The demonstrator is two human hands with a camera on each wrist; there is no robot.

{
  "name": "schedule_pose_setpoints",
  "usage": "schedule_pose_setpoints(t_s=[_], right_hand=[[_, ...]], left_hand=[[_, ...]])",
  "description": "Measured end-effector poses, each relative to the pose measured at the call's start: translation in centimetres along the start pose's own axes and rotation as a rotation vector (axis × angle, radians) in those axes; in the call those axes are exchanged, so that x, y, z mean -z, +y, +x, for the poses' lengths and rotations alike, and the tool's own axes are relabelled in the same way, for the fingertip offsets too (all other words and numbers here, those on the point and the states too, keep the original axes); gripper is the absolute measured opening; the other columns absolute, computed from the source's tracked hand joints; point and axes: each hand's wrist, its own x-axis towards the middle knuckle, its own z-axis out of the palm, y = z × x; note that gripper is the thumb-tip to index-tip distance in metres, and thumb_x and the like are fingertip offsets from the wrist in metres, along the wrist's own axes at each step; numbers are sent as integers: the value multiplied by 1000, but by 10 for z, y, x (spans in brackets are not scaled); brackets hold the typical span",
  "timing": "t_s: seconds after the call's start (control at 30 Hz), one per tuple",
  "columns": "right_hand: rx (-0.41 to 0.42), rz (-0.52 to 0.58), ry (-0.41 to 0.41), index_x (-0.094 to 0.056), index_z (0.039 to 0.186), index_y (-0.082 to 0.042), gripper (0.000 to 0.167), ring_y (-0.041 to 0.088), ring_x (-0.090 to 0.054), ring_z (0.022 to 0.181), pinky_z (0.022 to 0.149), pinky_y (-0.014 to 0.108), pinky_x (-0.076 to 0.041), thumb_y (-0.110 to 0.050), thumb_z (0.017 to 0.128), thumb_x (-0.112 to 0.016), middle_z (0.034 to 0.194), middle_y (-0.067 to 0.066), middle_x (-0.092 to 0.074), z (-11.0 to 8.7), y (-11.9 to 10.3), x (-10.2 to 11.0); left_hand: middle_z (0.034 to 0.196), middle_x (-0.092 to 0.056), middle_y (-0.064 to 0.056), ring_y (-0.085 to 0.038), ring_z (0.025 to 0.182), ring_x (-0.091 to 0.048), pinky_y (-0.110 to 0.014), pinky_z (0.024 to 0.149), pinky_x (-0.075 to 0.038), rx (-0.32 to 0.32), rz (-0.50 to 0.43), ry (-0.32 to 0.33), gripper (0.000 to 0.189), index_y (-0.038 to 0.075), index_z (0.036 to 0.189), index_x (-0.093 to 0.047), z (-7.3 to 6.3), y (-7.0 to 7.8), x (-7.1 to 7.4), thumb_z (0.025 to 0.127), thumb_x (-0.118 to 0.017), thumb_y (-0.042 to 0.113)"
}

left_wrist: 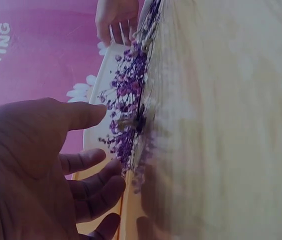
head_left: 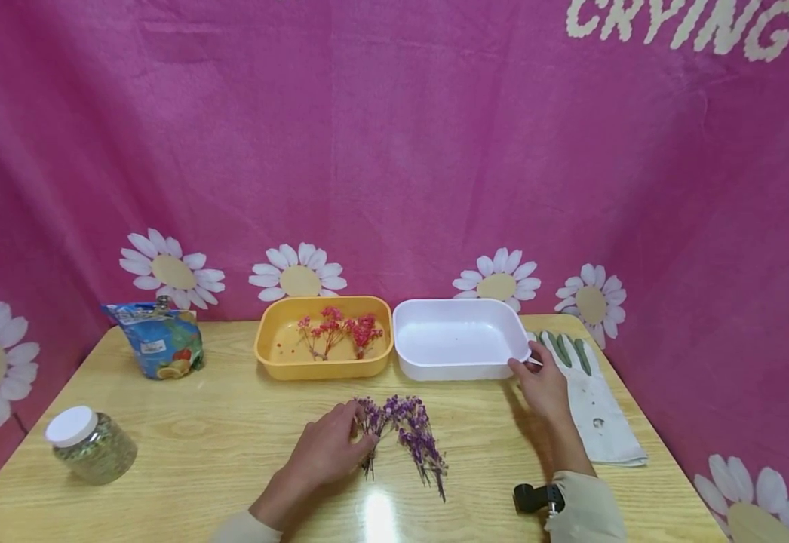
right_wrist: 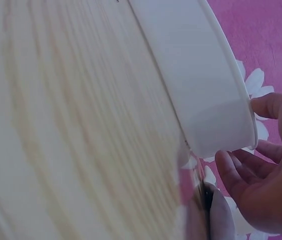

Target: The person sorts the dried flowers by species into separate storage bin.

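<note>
Two small bunches of purple dried flowers lie on the wooden table, one on the left (head_left: 371,422) and one on the right (head_left: 418,437). My left hand (head_left: 330,445) is at the left bunch, its thumb and fingers spread apart; in the left wrist view the purple blossoms (left_wrist: 128,90) lie just past the fingertips. At the front right corner of a white plastic tray (head_left: 458,371), my right hand (head_left: 545,385) holds the edge. The right wrist view has its thumb against the tray's rim (right_wrist: 241,85) and the other fingers around the end.
Left of the white tray stands a yellow tray (head_left: 326,369) with red dried flowers (head_left: 330,328) inside. A blue printed bag (head_left: 160,343) and a white-lidded jar (head_left: 96,445) stand at left. White gloves with green fingers (head_left: 598,415) lie at right. Behind hangs a pink cloth (head_left: 394,166).
</note>
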Motion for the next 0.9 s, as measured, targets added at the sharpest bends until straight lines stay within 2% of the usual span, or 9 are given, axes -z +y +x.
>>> schedule_pose_setpoints(t_s=[0.3, 0.6, 0.83, 0.9], right_hand=[[21, -16, -1, -34, 147, -7, 61, 33, -53, 124, 91, 31, -49, -26, 95, -59, 142, 21, -47, -2, -1, 2], [8, 8, -42, -28, 151, -9, 63, 34, -48, 130, 100, 43, -48, -26, 97, -55, 148, 21, -43, -2, 3, 0], [14, 46, -27, -27, 151, -8, 63, 34, -46, 132, 103, 45, -46, -28, 98, -55, 150, 22, -40, -1, 4, -2], [7, 45, -16, -27, 151, -8, 64, 34, -47, 131, 102, 44, -47, -29, 98, -55, 149, 22, -41, -1, 3, -2]], left_hand=[[70, -50, 9, -10, 59, -44, -28, 59, -34, 8, 29, 2, 37, 20, 98, -54, -4, 3, -9, 78, -75, 44], [63, -52, 13, -7, 57, -46, -33, 63, -41, -5, 73, 28, 24, 18, 96, -59, -2, 0, -9, 78, -72, 26], [59, -49, 11, -8, 54, -44, -28, 56, -37, -24, 93, 70, 9, 21, 77, -56, -3, 0, -10, 74, -63, 16], [60, -50, 9, -8, 55, -45, -29, 56, -39, -17, 88, 75, 9, 20, 77, -58, -2, 0, -9, 72, -63, 15]])
